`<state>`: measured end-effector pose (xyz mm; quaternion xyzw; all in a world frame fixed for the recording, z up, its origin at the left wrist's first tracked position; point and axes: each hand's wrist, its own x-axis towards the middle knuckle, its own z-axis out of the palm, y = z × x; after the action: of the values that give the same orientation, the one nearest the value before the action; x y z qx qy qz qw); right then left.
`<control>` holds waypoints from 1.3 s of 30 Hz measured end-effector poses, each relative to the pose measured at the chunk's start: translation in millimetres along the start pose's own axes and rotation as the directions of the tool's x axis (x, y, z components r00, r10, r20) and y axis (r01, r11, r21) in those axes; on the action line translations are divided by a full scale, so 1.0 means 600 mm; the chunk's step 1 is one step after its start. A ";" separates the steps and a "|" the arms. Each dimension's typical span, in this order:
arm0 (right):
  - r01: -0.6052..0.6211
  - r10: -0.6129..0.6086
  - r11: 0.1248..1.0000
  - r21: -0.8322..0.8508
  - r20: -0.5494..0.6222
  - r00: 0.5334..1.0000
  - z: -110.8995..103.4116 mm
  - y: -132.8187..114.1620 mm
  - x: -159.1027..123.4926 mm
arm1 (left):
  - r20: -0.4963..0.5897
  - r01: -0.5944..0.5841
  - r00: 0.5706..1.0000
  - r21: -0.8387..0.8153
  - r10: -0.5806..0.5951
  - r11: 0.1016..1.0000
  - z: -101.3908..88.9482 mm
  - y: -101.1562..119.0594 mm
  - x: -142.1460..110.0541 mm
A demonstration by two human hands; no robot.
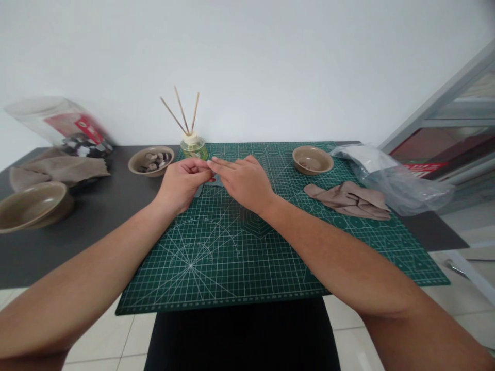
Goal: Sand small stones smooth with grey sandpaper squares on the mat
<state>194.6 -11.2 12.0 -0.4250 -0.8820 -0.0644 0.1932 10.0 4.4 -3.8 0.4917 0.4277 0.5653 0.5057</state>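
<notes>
Over the green cutting mat [216, 278], my left hand [183, 183] is closed in a pinch, thumb against the fingers. My right hand [247, 183] meets it, its fingertips pressed to the left fingertips with the thumb hidden. Whatever lies between the fingers is too small or covered to make out. Partly behind the hands, a flat grey-blue item [199, 190] rests on the mat. A diffuser bottle [195, 147] with three sticks stands just beyond my left hand.
To the left are a bowl of dark-and-pale slices [133, 164], a larger bowl [64, 198], a brown cloth [58, 172] and a plastic bag [83, 129]. At right sit a small bowl [313, 161], a crumpled brown cloth [348, 201] and a clear bag [402, 185].
</notes>
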 end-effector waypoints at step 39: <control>-0.074 0.070 0.986 0.146 0.036 0.997 -0.017 0.002 -0.002 | -0.020 0.015 1.000 0.054 -0.014 0.998 0.006 0.008 -0.006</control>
<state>199.1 -14.1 21.1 -0.4421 -0.8713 0.0145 0.2126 12.7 0.1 1.0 0.4965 0.4513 0.5547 0.4920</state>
